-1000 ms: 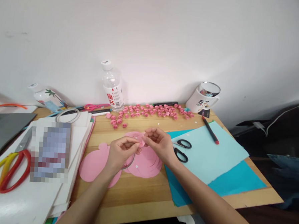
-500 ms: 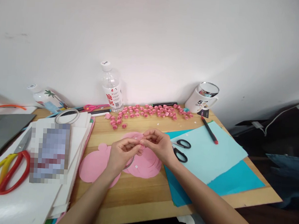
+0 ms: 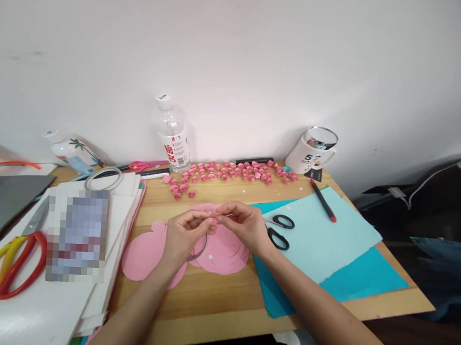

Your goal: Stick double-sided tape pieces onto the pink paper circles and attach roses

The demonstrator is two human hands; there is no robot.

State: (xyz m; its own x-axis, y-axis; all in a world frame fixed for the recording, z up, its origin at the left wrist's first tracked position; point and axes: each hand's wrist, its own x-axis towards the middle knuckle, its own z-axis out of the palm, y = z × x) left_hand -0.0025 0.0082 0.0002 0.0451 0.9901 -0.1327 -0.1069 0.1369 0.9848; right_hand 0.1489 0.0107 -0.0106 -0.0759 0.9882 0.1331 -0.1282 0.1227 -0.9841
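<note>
My left hand (image 3: 184, 236) and my right hand (image 3: 243, 225) meet above the wooden desk (image 3: 216, 300), fingertips pinched together on a small pink paper piece (image 3: 213, 220). A roll of tape (image 3: 200, 248) hangs round my left hand's fingers. Beneath both hands lie pink paper circles (image 3: 149, 256). Many small rolled pink paper roses (image 3: 230, 172) lie in a band at the back of the desk.
Black scissors (image 3: 278, 231) lie on light blue paper (image 3: 327, 234) over darker blue sheets right of my hands. A red pen (image 3: 324, 200), a white mug (image 3: 312, 151), a plastic bottle (image 3: 173, 133), a tape ring (image 3: 103, 177), white sheets (image 3: 34, 306) and red-yellow scissors (image 3: 13, 264) surround them.
My fingertips have drawn closer and turned the small pink piece a little; both hands stay in nearly the same place.
</note>
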